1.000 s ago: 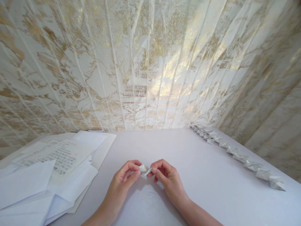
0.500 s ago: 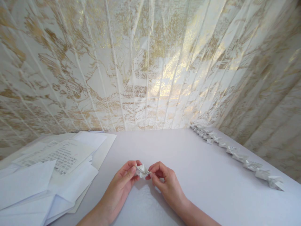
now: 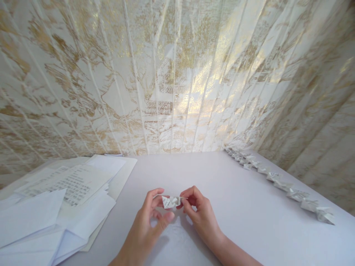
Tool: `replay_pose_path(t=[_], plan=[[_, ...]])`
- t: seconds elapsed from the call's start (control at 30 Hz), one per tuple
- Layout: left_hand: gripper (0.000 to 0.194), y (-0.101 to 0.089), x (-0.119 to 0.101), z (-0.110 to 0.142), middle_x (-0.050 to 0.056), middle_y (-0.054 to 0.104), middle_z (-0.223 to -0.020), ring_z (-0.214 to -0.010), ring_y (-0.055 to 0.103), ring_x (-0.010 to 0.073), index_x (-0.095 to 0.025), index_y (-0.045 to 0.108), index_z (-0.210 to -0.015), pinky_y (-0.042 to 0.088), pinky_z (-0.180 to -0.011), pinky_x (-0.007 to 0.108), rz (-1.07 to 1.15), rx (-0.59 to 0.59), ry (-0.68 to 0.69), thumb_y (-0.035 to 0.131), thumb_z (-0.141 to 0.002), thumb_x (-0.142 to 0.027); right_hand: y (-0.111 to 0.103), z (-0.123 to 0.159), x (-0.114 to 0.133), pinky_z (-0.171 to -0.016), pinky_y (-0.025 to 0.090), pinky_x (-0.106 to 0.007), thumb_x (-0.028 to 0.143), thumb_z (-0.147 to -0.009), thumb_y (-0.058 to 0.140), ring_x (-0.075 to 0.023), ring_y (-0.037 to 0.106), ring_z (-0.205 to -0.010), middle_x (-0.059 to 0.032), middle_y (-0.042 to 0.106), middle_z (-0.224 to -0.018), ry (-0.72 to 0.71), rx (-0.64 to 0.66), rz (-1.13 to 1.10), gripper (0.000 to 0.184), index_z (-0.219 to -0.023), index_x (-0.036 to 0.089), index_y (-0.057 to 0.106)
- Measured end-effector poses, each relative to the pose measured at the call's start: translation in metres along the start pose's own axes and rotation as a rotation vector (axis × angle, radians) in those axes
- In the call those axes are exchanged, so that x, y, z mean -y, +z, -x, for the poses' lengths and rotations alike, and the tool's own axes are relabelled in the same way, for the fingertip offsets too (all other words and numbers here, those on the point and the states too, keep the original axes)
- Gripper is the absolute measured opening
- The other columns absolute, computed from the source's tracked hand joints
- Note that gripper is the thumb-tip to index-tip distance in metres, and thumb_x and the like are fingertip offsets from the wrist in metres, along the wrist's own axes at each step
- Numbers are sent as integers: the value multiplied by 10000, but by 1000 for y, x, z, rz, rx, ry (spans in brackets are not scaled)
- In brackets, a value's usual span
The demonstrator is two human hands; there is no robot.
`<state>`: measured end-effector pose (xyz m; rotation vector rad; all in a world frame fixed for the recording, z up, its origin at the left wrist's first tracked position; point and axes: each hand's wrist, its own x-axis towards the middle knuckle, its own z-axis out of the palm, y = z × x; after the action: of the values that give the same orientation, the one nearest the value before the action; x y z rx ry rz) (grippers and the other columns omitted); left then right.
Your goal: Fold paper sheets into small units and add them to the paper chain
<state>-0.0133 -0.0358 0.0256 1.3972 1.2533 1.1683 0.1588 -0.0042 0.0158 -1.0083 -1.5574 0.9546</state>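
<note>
A small folded paper figure [image 3: 171, 202], white with grey print, is held above the white table in the middle of the view. My right hand [image 3: 196, 205] pinches its right end between thumb and fingertips. Around its left side is my left hand [image 3: 155, 210], fingers spread and thumb apart below the paper. The left fingers are close behind the figure; whether they touch it I cannot tell.
To the left lies a loose pile of paper sheets [image 3: 83, 183], some printed. Along the right edge of the table [image 3: 216, 177] runs a row of several similar folded paper figures [image 3: 298, 194]. A patterned curtain [image 3: 172, 92] hangs behind the table.
My left hand has loosened its pinch, with its thumb moved down and away from the paper. The folded figure has turned and shows more print. My right hand keeps its pinch.
</note>
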Motion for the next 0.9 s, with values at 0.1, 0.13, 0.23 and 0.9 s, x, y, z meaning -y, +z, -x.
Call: replay_pose_path(t=[0.1,0.13,0.23,0.9], plan=[[675,1,3,-1,63,675,-1097,-771,600,201,-248,476,-1270,461,-777,333,-140,46,-25,754,-692,-457,0,3,-2,-647,468,-243,162,-859,514,-135,589,-666,1,633,-780,-78,39,106,85,-789,210,517],[583,0,3,-2,54,688,-1064,-764,604,199,-237,530,-1217,463,-771,324,-174,66,-41,740,-711,-439,0,4,-3,-649,458,-240,148,-858,507,-132,580,-672,1,633,-794,-99,56,134,91,-793,211,515],[297,-2,1,-6,25,719,-932,-805,635,211,-215,641,-1003,461,-752,290,-166,101,-48,645,-802,-433,0,6,-4,-657,444,-235,124,-860,505,-130,571,-693,-2,637,-820,-125,91,152,106,-803,212,514],[279,-9,-6,-9,2,757,-715,-702,703,207,-246,744,-861,506,-685,257,-193,69,23,558,-855,-454,-6,-3,8,-670,423,-251,246,-902,593,-148,550,-704,9,585,-723,-126,147,217,163,-748,199,617]])
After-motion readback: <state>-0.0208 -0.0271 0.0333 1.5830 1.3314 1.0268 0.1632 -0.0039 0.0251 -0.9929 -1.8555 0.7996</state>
